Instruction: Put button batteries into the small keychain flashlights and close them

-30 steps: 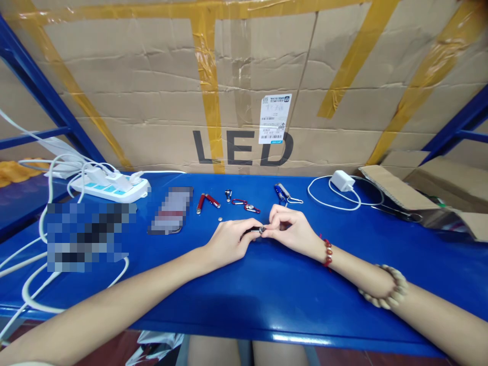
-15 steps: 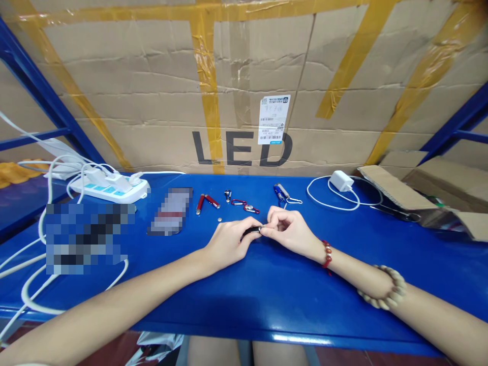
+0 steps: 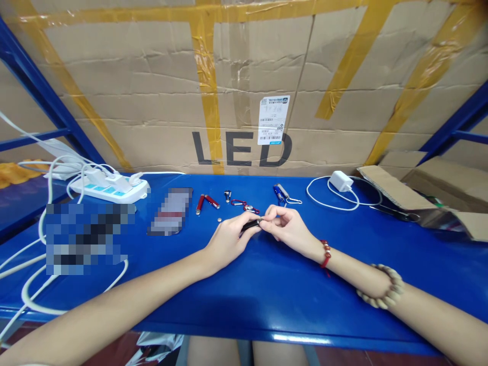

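Observation:
My left hand (image 3: 229, 240) is closed around a small black mini flashlight (image 3: 249, 225), its slim tube lying between thumb and fingers. At the tube's right end, my right hand (image 3: 285, 223) pinches with thumb and forefinger; any small part in that pinch is hidden. Just beyond the hands lie red tubes (image 3: 206, 202) of a similar size, a round silver button cell (image 3: 219, 220), a small black-and-silver piece (image 3: 227, 195) and red carabiner clips (image 3: 244, 205). A blue and a silver mini flashlight (image 3: 281, 193) with a clip rest behind my right hand.
On the blue table (image 3: 244, 300) a blurred-out phone (image 3: 171, 211) and a white power strip (image 3: 110, 188) with trailing cables stand left. A white charger (image 3: 341, 181) with a looped cable, scissors (image 3: 400, 213) and an open cardboard box (image 3: 430, 188) are right. A large carton (image 3: 152, 101) walls the back.
The black flashlight has tilted up slightly and shows more of its tube. My right fingers have shifted a little at its end, and both hands keep their hold.

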Motion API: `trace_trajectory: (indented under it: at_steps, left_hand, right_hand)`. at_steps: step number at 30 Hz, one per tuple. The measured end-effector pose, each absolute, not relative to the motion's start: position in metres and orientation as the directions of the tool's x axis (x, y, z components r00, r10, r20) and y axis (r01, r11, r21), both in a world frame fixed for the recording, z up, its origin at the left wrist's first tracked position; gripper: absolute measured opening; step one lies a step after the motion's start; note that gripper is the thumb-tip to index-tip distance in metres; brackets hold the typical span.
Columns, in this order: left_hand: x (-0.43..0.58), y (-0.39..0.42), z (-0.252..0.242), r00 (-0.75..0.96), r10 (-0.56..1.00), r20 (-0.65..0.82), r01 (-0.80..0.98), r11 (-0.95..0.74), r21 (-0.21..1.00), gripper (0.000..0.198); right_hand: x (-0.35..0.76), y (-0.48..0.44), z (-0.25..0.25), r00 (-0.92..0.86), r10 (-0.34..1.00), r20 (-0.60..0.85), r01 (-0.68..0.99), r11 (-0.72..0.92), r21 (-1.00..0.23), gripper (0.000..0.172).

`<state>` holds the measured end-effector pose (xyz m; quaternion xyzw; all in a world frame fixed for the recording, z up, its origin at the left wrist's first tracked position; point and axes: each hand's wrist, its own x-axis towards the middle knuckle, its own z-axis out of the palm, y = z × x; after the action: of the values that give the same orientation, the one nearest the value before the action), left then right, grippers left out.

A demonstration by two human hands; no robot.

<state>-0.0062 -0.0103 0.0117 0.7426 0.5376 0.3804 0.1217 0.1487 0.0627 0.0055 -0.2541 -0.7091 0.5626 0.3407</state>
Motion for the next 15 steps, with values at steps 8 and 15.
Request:
trace_trajectory:
  at_steps: [8, 15]
  left_hand:
    - [-0.0053, -0.0085, 0.0125, 0.131, 0.891, 0.435, 0.626, -0.414, 0.661, 0.016]
    - [-0.0051, -0.0067, 0.0127, 0.059, 0.897, 0.438, 0.685, -0.355, 0.636, 0.008]
  right_hand:
    - [0.1499, 0.0651, 0.0052, -0.610, 0.748, 0.262, -0.033, 0.306, -0.951, 0.030]
    - [0.1511, 0.0633, 0.0135, -0.553, 0.788, 0.271, 0.027, 0.342, -0.939, 0.033]
